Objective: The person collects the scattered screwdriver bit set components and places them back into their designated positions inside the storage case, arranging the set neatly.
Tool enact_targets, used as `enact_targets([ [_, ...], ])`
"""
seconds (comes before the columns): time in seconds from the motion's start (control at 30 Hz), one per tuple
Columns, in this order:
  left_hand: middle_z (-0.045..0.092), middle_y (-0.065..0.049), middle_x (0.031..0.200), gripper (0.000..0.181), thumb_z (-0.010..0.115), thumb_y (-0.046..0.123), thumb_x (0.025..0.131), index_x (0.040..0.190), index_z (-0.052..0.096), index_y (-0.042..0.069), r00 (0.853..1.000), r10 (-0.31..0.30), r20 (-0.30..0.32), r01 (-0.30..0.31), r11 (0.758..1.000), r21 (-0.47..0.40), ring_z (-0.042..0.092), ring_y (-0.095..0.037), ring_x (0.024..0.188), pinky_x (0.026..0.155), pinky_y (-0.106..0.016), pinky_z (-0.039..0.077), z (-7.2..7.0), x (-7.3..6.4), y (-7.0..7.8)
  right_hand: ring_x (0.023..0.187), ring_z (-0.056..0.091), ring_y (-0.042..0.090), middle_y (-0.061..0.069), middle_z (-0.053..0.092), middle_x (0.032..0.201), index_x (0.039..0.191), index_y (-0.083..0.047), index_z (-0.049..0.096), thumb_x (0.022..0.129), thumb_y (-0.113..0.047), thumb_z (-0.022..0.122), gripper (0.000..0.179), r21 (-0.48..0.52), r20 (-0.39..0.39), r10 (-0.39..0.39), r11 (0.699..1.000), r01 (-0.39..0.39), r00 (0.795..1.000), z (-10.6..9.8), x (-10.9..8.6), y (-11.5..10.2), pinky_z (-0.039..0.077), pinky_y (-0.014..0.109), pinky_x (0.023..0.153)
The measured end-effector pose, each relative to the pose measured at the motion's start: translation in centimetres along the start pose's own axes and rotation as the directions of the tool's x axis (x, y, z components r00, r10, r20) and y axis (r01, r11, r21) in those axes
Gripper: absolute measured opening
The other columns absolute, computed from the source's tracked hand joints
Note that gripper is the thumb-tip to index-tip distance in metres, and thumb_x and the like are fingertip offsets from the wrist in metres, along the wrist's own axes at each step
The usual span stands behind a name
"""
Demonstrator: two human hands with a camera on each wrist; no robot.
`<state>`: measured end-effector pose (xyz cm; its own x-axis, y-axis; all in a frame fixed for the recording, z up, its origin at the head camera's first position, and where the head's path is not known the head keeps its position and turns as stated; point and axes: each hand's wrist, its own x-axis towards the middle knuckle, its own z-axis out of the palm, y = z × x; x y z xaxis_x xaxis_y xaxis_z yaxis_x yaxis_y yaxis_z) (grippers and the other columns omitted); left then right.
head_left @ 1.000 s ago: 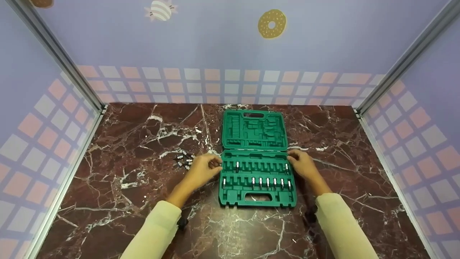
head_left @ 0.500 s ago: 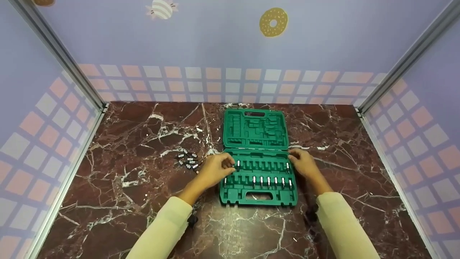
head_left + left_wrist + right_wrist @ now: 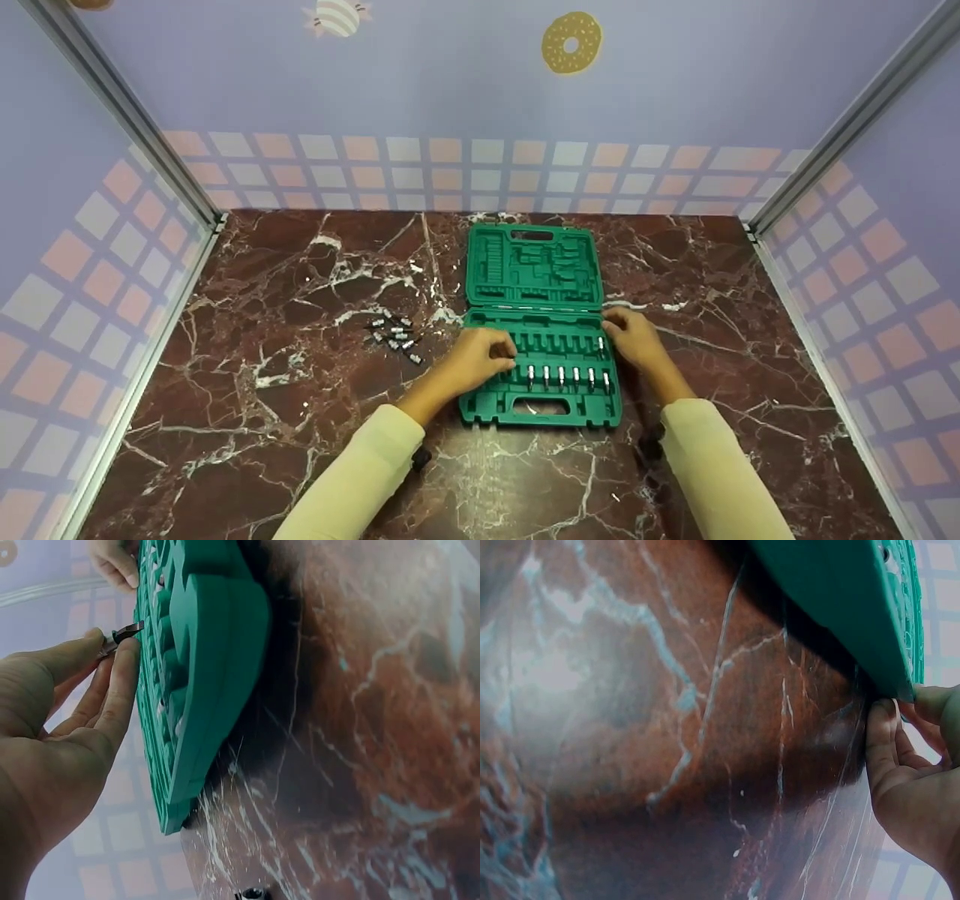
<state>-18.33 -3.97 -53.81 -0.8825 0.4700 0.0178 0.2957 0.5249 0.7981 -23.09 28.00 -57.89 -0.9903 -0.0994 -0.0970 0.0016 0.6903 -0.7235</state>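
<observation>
Head view, near to far, with the bit's detail taken from the left wrist view. Two pale sleeves (image 3: 360,469) enter from five and seven o'clock over a bench (image 3: 225,367) of dark red, white-veined, marble-patterned surface with a dull sheen. At the centre lies a green case (image 3: 541,421), unfolded flat, its moulded handle at six o'clock. The left hand (image 3: 474,358) is above the nine o'clock side of the near tray; its grip pinches one bit (image 3: 121,635) between thumb and fingers, the dark flat blade pointing toward two o'clock. Whether the blade touches the tray cannot be told.

The bit should handle as a small, light, rigid and hardly fragile piece; its smooth metal barrel may prove slippery, and is the sounder place to hold, leaving the blade free.

Six upright-lying silver seated bits (image 3: 561,377) show in the nearer row of slots; a single bit (image 3: 601,345) occupies the farther row's three o'clock end. The right hand (image 3: 631,335), at the case's three o'clock edge, has its grip curled about the rim. Loose bits (image 3: 398,331), bright barrels with dark shanks, are scattered at nine o'clock. Farthest are the case's lid (image 3: 480,294), of stiff-looking, recessed plastic, and a lilac wall (image 3: 465,82) bearing printed checks.
</observation>
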Motion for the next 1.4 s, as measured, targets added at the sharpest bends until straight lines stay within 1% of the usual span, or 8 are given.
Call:
enact_targets([
  [0.37,0.075,-0.008,0.086,0.007,0.08,0.001,0.086,0.093,0.076,0.0,0.998,-0.054,0.018,0.054,0.999,-0.003,0.066,-0.013,0.077,0.071,-0.026,0.057,1.2,0.5,0.6,0.12,0.06,0.046,0.029,0.064,0.13,0.129,0.005,0.063,0.105,-0.01,0.057,0.029,-0.009,-0.009,-0.007,1.0,0.007,1.0,0.0,0.2,0.1,0.048,0.06,0.103],
  [0.53,0.077,-0.008,0.087,0.006,0.081,0.003,0.086,0.091,0.078,0.002,0.999,-0.024,0.024,0.022,0.996,0.082,0.069,-0.016,0.079,0.072,-0.027,0.057,1.5,0.5,0.8,0.119,0.061,0.045,0.029,0.065,0.129,0.128,0.005,0.064,0.104,-0.009,0.058,0.028,-0.005,-0.019,-0.012,1.0,0.012,1.0,0.0,0.2,0.1,0.048,0.059,0.102],
  [0.63,0.077,-0.008,0.087,0.004,0.082,0.004,0.086,0.088,0.079,0.002,1.0,0.01,0.011,-0.011,0.99,0.139,0.071,-0.019,0.08,0.073,-0.028,0.058,1.8,0.4,0.7,0.119,0.061,0.045,0.029,0.065,0.13,0.13,0.005,0.063,0.105,-0.009,0.057,0.029,-0.009,-0.012,-0.009,1.0,0.008,1.0,0.0,0.1,0.1,0.048,0.059,0.102],
  [0.77,0.074,-0.008,0.085,0.004,0.083,0.006,0.084,0.083,0.079,0.005,1.0,0.024,-0.019,-0.02,0.979,0.202,0.069,-0.021,0.082,0.075,-0.031,0.058,2.1,0.4,0.6,0.119,0.061,0.044,0.028,0.064,0.131,0.131,0.004,0.063,0.105,-0.01,0.057,0.03,-0.015,-0.006,-0.002,1.0,0.002,1.0,0.0,0.1,0.1,0.049,0.058,0.102],
  [0.9,0.067,-0.006,0.087,0.005,0.084,0.008,0.085,0.083,0.079,0.007,1.0,-0.008,-0.028,0.015,0.972,0.234,0.063,-0.021,0.086,0.079,-0.034,0.056,2.3,0.4,0.6,0.119,0.062,0.044,0.028,0.065,0.129,0.129,0.004,0.064,0.105,-0.01,0.057,0.029,-0.014,-0.017,-0.004,1.0,0.003,1.0,0.0,0.1,0.0,0.048,0.058,0.102],
  [1.03,0.063,-0.005,0.09,0.01,0.086,0.011,0.084,0.088,0.078,0.007,0.998,-0.056,-0.029,0.061,0.967,0.249,0.062,-0.021,0.089,0.08,-0.035,0.056,2.4,0.7,0.7,0.12,0.061,0.045,0.028,0.065,0.13,0.13,0.004,0.064,0.105,-0.01,0.057,0.029,-0.013,-0.016,0.001,1.0,-0.002,1.0,0.1,0.1,0.0,0.048,0.058,0.103],
  [1.23,0.065,-0.008,0.095,0.022,0.089,0.014,0.081,0.098,0.079,0.005,0.994,-0.103,-0.034,0.108,0.961,0.255,0.063,-0.025,0.093,0.083,-0.039,0.056,2.2,1.1,0.7,0.12,0.061,0.045,0.029,0.065,0.131,0.129,0.005,0.064,0.105,-0.01,0.057,0.029,-0.008,-0.017,0.001,1.0,-0.001,1.0,0.1,0.2,0.1,0.048,0.058,0.103],
  [1.4,0.068,-0.008,0.094,0.022,0.091,0.013,0.078,0.096,0.079,0.006,0.99,-0.135,-0.043,0.141,0.962,0.232,0.065,-0.023,0.09,0.08,-0.037,0.057,2.0,1.4,0.7,0.119,0.061,0.045,0.029,0.065,0.129,0.129,0.005,0.064,0.105,-0.01,0.058,0.029,-0.005,-0.019,-0.005,1.0,0.004,1.0,0.2,0.2,0.2,0.048,0.058,0.103],
])
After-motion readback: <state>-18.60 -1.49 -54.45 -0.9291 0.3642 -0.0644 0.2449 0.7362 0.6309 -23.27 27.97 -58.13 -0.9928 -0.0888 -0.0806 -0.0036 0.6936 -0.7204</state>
